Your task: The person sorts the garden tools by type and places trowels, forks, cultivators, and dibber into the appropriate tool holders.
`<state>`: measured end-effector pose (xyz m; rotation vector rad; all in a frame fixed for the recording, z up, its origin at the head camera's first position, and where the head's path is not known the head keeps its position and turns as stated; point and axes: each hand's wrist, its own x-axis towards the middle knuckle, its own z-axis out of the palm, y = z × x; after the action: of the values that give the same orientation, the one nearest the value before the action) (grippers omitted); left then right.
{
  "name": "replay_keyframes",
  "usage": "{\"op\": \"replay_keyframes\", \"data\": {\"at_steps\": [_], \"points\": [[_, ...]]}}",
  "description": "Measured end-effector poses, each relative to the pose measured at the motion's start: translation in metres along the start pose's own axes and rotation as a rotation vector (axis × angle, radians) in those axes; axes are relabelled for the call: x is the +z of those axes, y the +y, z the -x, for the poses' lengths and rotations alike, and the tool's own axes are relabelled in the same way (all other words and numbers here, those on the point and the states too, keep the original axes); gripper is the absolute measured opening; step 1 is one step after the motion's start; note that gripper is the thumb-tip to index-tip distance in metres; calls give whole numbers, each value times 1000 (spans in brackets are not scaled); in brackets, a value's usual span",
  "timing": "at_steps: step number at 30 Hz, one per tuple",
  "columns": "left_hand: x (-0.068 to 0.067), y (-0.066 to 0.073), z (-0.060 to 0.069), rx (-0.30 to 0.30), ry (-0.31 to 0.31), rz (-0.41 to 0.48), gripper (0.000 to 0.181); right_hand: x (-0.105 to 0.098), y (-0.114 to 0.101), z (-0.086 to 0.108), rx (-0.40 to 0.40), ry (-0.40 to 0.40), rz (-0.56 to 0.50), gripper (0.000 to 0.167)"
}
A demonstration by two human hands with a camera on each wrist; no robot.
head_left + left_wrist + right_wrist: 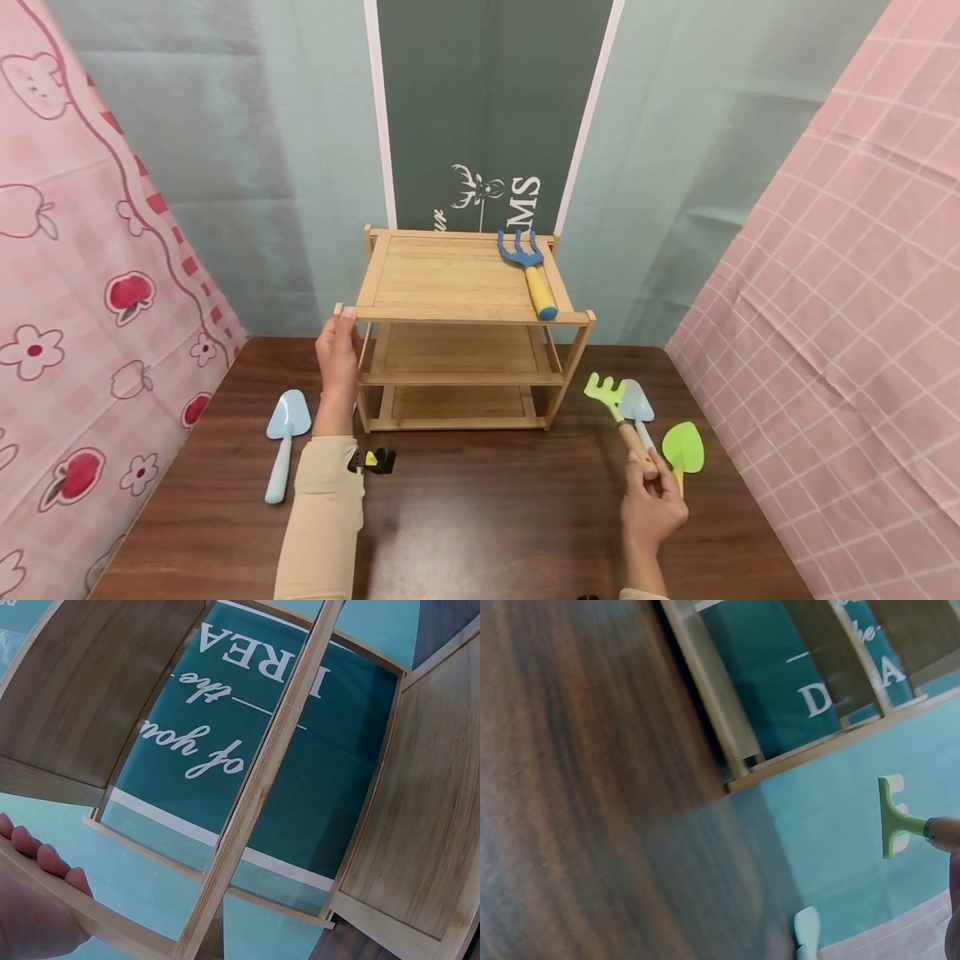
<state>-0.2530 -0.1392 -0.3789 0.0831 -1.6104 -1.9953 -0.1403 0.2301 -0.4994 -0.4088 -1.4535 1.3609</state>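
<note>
A three-tier wooden shelf (461, 313) stands on the table. The left hand (339, 358) grips its front left post near the top; in the left wrist view that hand (37, 900) has its fingers curled round a wooden bar (124, 930). A green rake (633, 443) with a wooden handle is pinched by its handle end in the right hand (651, 508), right of the shelf. The right wrist view shows the green rake head (894, 817) and, at the edge, part of the right hand (953, 907). On the top tier lies a blue rake with a yellow handle (538, 292).
A pale blue trowel (288, 417) lies on the table (457, 508) left of the shelf. Beyond the right hand are a whitish-blue trowel (636, 402) and a green trowel (683, 448). Hanging cloths (300, 167) surround the table at the back and sides.
</note>
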Motion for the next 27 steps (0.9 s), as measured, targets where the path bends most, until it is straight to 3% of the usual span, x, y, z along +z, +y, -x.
{"op": "replay_keyframes", "data": {"at_steps": [7,12,19,27], "points": [[-4,-25,-12,-4,13,12,44,5,-8,-9,-78,20,-112,24],[-1,-27,-12,10,24,22,45,12,-25,-15,-97,29,-196,24],[-1,-28,-12,23,23,31,45,22,-44,-21,-96,27,-424,26],[-4,-26,-11,26,4,25,45,29,-81,-19,-167,2,-322,25]]}}
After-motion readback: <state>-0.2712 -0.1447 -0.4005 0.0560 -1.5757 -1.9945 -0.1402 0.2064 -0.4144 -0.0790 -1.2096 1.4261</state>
